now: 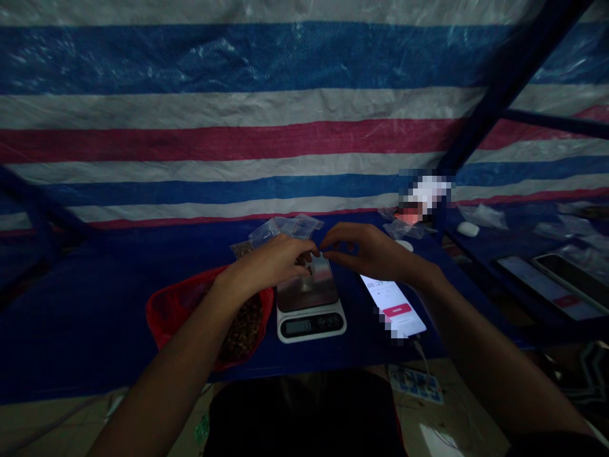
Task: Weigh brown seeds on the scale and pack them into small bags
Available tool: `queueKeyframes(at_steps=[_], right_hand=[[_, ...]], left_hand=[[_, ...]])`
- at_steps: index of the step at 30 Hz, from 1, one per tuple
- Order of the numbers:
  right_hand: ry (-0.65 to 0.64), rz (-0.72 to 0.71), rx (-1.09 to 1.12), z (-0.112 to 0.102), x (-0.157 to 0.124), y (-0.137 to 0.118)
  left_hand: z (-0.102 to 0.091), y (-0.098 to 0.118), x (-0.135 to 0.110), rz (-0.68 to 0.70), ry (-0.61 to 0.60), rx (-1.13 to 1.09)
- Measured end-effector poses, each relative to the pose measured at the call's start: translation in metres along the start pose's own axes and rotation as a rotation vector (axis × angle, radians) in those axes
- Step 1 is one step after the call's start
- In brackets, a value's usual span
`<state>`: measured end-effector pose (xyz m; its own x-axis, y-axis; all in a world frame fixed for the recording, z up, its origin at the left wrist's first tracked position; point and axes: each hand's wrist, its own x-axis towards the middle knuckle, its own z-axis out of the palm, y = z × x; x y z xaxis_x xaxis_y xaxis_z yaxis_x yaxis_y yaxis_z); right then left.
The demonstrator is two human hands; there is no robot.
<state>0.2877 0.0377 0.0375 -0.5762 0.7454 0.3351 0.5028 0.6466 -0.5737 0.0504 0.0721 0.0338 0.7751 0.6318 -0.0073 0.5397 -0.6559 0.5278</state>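
My left hand (283,259) is above the steel plate of a white kitchen scale (311,327), its fingers curled in toward the thumb. Something small and pale shows under these fingers, too dim to name. My right hand (359,247) comes in from the other side, thumb and forefinger drawn together in a pinch close to the left fingertips. What the pinch holds, if anything, cannot be made out. Beside the scale, partly behind my left forearm, is a red basket (164,308) with small brown pieces (245,330) in it. Clear plastic bags (285,228) lie behind the scale.
A lit phone (397,308) showing a timer lies right of the scale, with a cable attached. Two more phones (547,285) lie farther right on the blue table (104,273). Blue metal posts (495,95) and a striped tarp (228,139) stand behind.
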Motion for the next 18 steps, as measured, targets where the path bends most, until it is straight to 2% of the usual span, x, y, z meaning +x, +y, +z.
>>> queueKeyframes(at_steps=[7,12,15,18], right_hand=[[0.008,-0.003,0.038,0.002,0.001,-0.005],[0.023,-0.012,0.075,0.005,0.002,-0.016],[0.016,-0.026,0.085,0.012,0.005,-0.027],[-0.019,-0.043,0.103,0.029,0.01,-0.041]], left_hand=[[0.004,0.002,0.0,0.038,0.059,0.106],[0.005,0.004,-0.001,0.07,0.087,-0.014],[-0.008,0.005,-0.012,0.066,0.147,0.001],[-0.032,0.003,-0.04,0.009,0.252,0.087]])
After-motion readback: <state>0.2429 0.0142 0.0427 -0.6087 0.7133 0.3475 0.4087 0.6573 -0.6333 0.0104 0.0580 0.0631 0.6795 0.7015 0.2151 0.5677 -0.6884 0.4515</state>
